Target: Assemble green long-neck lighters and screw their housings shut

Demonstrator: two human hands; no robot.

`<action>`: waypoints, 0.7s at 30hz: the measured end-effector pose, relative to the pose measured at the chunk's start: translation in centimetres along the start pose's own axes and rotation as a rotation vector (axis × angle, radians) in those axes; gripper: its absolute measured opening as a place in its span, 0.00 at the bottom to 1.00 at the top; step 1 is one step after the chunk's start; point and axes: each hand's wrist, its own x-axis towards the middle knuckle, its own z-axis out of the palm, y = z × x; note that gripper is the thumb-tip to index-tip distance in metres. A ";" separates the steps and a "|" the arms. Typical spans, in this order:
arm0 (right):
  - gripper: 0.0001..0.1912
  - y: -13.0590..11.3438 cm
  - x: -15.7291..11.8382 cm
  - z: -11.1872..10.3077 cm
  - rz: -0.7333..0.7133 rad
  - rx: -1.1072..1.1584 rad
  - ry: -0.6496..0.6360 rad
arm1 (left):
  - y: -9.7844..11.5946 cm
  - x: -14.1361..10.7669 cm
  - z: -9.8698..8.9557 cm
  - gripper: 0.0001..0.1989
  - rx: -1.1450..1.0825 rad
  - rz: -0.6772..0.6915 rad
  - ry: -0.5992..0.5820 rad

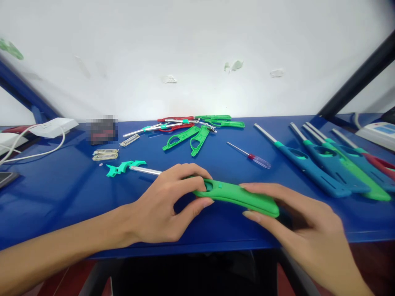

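bright, diffuse light; pale sheen on the blue tabletop [74, 197]; wide-angle stretch toward edges; pixelated patch [102, 130] at left.

one head cam only, up close on the near side of the bench [77, 189], looking forward and down over it.

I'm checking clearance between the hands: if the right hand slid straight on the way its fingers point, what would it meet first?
Sliding along the green plastic lighter, the right hand would probably meet the left hand first, though depth is hard to judge.
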 end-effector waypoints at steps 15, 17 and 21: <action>0.15 0.2 -0.2 0.3 -0.075 0.000 -0.007 | -0.8 -0.3 0.3 0.05 0.060 0.121 0.076; 0.15 0.2 -0.2 0.3 -0.074 0.005 -0.011 | -0.7 -0.3 0.2 0.05 0.072 0.142 0.069; 0.15 0.2 -0.2 0.3 -0.071 -0.004 -0.004 | -0.7 -0.2 0.0 0.06 0.094 0.166 0.062</action>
